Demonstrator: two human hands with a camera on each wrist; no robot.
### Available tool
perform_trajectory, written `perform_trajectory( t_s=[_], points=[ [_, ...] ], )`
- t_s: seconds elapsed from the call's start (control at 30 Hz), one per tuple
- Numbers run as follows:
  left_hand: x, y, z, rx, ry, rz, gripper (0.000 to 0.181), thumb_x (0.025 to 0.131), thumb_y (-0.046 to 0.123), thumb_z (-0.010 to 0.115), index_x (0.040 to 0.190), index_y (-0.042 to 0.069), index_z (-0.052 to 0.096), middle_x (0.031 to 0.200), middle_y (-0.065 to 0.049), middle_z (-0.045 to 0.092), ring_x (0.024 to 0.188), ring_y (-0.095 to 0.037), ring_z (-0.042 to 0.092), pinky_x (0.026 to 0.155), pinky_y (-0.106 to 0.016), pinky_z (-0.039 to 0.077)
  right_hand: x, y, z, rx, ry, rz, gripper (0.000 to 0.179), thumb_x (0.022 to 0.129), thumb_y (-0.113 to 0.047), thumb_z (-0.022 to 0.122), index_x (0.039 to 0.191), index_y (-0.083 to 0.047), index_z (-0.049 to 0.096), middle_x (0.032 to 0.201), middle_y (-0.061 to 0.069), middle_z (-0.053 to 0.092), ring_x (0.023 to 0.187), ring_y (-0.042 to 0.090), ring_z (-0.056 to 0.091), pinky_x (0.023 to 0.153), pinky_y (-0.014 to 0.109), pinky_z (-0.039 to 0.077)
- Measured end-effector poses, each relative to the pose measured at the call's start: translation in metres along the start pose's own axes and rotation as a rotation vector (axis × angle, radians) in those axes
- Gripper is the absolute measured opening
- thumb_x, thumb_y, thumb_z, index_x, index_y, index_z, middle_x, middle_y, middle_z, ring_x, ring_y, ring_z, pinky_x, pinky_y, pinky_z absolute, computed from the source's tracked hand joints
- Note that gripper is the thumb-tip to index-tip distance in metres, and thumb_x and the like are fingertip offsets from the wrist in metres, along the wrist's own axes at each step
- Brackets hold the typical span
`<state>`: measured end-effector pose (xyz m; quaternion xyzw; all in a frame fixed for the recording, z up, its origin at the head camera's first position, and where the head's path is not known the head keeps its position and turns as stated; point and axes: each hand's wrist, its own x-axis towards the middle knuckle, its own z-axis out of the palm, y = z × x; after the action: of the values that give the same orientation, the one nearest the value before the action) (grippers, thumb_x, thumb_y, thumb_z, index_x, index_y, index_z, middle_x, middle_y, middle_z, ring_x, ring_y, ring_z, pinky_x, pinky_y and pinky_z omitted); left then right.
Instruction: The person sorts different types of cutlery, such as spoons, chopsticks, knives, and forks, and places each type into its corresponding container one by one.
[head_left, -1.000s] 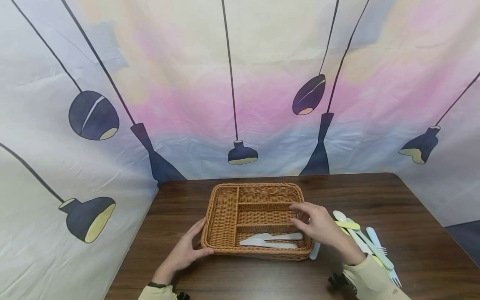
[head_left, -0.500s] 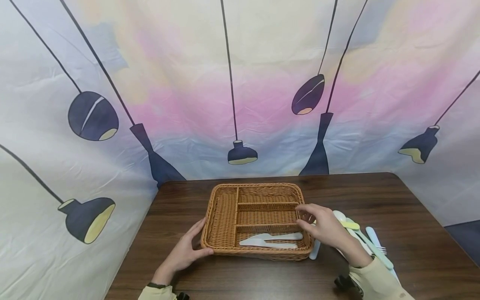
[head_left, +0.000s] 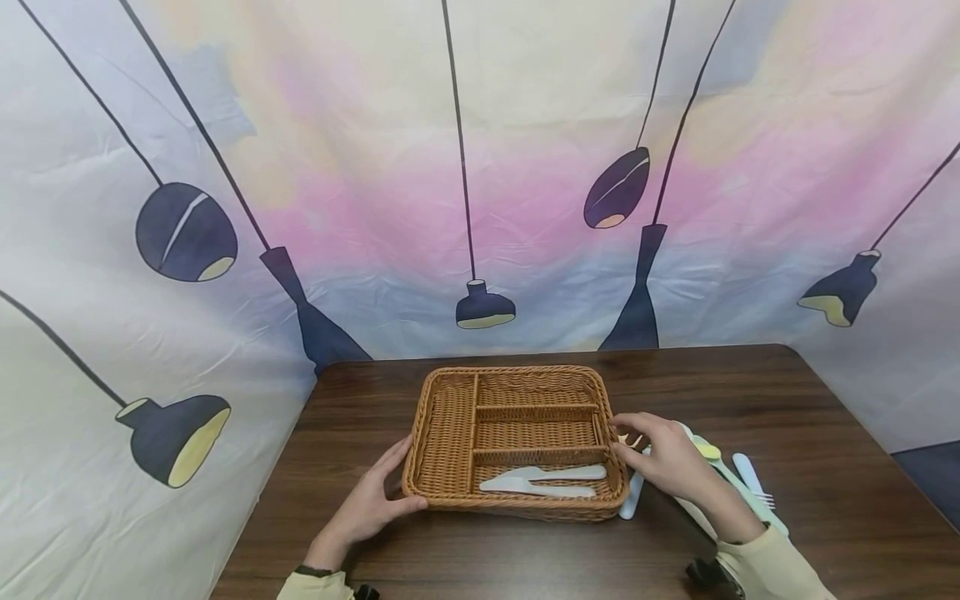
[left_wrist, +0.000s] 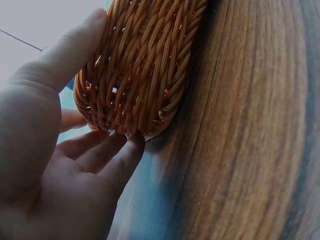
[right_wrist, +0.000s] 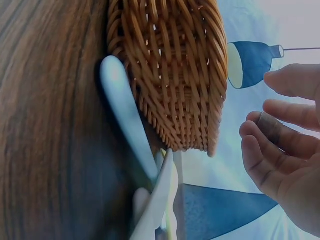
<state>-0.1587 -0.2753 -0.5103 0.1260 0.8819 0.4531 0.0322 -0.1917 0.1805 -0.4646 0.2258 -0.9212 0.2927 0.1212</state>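
A brown wicker basket [head_left: 447, 437] with several compartments stands on the dark wood table. My left hand [head_left: 366, 502] holds its near left corner; in the left wrist view the thumb lies along the weave while fingertips touch the rounded end. Two pale plastic knives [head_left: 547, 488] lie side by side in the near right compartment. My right hand [head_left: 667, 460] hovers just off the basket's right end, over the cutlery. In the right wrist view its loosely bent fingers [right_wrist: 287, 140] hold nothing, and a ring shows on one.
Loose plastic cutlery lies right of the basket, partly under my right hand: a light blue handle [head_left: 632, 497] close beside the basket, a pale green handle [head_left: 757, 502] and a light blue fork [head_left: 750, 477]. A cloth [head_left: 555, 167] printed with hanging lamps stands behind the table.
My right hand has drawn back to the right, from over the basket's right compartments to beyond its rim, above the cutlery. The left hand, basket and two knives stay in place.
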Motion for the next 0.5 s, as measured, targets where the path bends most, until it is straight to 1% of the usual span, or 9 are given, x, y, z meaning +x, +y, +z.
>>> perform_trajectory(
  t_s=[0.07,0.17,0.27,0.3,0.5],
  points=[
    [0.0001,0.0002,-0.0004,0.016,0.006,0.002,0.104,0.073,0.041,0.085,0.156,0.018,0.027,0.160,-0.012,0.025,0.144,-0.032,0.028,0.112,-0.051,0.038,-0.0015,0.0015,-0.0009,0.003,-0.005,0.010,0.034,0.086,-0.019,0.075,0.117,-0.008,0.068,0.103,0.003,0.070,0.078,0.008,0.062,0.062,0.029,0.057],
    [0.0004,0.0007,-0.0010,0.000,-0.006,-0.010,0.104,0.073,0.041,0.085,0.156,0.019,0.026,0.160,-0.011,0.023,0.144,-0.031,0.027,0.111,-0.049,0.039,-0.0033,0.0026,-0.0020,0.006,-0.011,0.024,0.032,0.086,-0.019,0.075,0.115,-0.008,0.069,0.100,0.001,0.069,0.076,0.005,0.061,0.062,0.027,0.056],
    [0.0005,0.0004,-0.0011,-0.027,-0.019,-0.004,0.104,0.074,0.038,0.084,0.156,0.017,0.024,0.161,-0.013,0.021,0.144,-0.032,0.028,0.110,-0.046,0.042,-0.0048,0.0043,-0.0022,0.004,-0.015,0.033,0.030,0.086,-0.018,0.075,0.114,-0.011,0.069,0.096,-0.002,0.068,0.074,0.002,0.059,0.060,0.024,0.055],
    [0.0005,0.0003,-0.0010,-0.033,-0.021,-0.004,0.104,0.075,0.038,0.084,0.156,0.017,0.023,0.161,-0.013,0.021,0.144,-0.033,0.029,0.109,-0.045,0.043,-0.0053,0.0050,-0.0023,0.004,-0.014,0.036,0.030,0.086,-0.018,0.075,0.114,-0.011,0.069,0.096,-0.002,0.068,0.074,0.001,0.059,0.060,0.024,0.055],
    [0.0001,0.0015,-0.0007,-0.017,-0.007,0.006,0.104,0.075,0.040,0.084,0.156,0.015,0.024,0.160,-0.016,0.023,0.143,-0.036,0.029,0.109,-0.050,0.042,-0.0096,0.0074,-0.0059,-0.003,-0.014,0.078,0.032,0.086,-0.020,0.075,0.117,-0.014,0.069,0.103,0.000,0.068,0.077,0.003,0.060,0.060,0.022,0.055]
  ],
)
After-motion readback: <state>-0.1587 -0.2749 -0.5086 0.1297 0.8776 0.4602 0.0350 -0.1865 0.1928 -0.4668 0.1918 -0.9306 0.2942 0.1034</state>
